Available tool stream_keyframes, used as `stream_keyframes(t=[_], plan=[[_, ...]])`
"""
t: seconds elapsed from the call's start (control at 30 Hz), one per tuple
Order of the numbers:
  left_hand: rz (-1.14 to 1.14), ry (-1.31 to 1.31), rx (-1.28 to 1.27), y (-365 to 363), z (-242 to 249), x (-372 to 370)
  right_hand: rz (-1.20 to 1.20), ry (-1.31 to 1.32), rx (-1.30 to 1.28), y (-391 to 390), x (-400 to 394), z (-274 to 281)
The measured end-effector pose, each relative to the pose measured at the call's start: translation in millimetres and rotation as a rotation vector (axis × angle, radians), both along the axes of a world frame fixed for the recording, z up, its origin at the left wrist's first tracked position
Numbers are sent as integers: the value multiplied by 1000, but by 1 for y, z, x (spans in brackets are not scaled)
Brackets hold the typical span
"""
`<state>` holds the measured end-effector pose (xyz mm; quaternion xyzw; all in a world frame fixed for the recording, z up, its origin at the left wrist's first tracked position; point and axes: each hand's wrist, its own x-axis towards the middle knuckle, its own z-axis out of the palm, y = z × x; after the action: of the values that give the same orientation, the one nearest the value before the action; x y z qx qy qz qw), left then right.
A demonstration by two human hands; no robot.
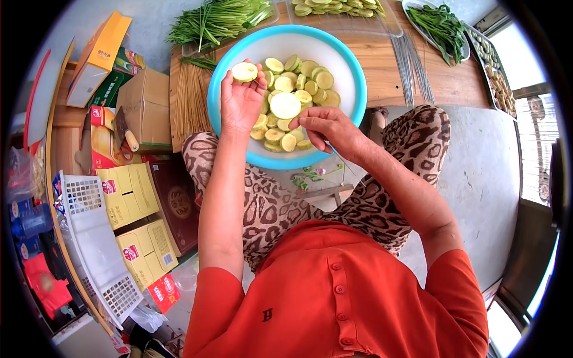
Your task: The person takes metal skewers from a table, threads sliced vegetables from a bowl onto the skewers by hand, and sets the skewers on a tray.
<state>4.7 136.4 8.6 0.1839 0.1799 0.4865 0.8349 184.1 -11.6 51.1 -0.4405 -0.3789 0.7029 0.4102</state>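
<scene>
A wide blue-rimmed basin (358, 89) stands between my knees, holding many round zucchini slices (322, 79). My left hand (240, 98) is palm up over its left side, fingers curled around a pale zucchini slice (244, 72). Over the basin's front right, my right hand (328, 126) is closed in a pinch on a thin metal skewer (345, 161), whose end slants out below the fingers. A large bright zucchini slice (285, 105) shows right at the right fingertips, above the heap. Part of the skewer is hidden by the hand.
Behind the basin, a wooden table (382, 77) carries green stalks (218, 21), metal skewers (412, 68), bamboo sticks (191, 101) and a plate of leafy greens (436, 30). Cardboard boxes (143, 107), a knife (126, 129) and a white plastic basket (98, 238) are at left.
</scene>
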Motion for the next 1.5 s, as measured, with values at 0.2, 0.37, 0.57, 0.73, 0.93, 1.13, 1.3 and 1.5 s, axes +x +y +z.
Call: stream_keyframes(t=[0.2, 0.37, 0.57, 0.73, 0.93, 1.13, 1.3, 1.5], plan=[[-4, 56, 47, -3, 3, 0, -13, 9, 0, 1, -2, 6], [-20, 64, 75, -9, 6, 2, -36, 27, -10, 3, -8, 7], [-46, 28, 68, -12, 7, 4, -41, 57, -8, 7, -13, 5], [-52, 28, 41, -15, 9, 6, -58, 71, -5, 10, -17, 3], [-59, 11, 44, -16, 11, 8, -53, 53, 12, 14, -17, 2], [-74, 10, 62, -17, 10, 9, -77, 42, 16, 17, -20, 1], [-79, -8, 61, -19, 12, 9, -103, 2, 36, 18, -25, -1], [-48, -20, 30, -23, 17, 14, -137, 2, 69, 24, -28, -6]])
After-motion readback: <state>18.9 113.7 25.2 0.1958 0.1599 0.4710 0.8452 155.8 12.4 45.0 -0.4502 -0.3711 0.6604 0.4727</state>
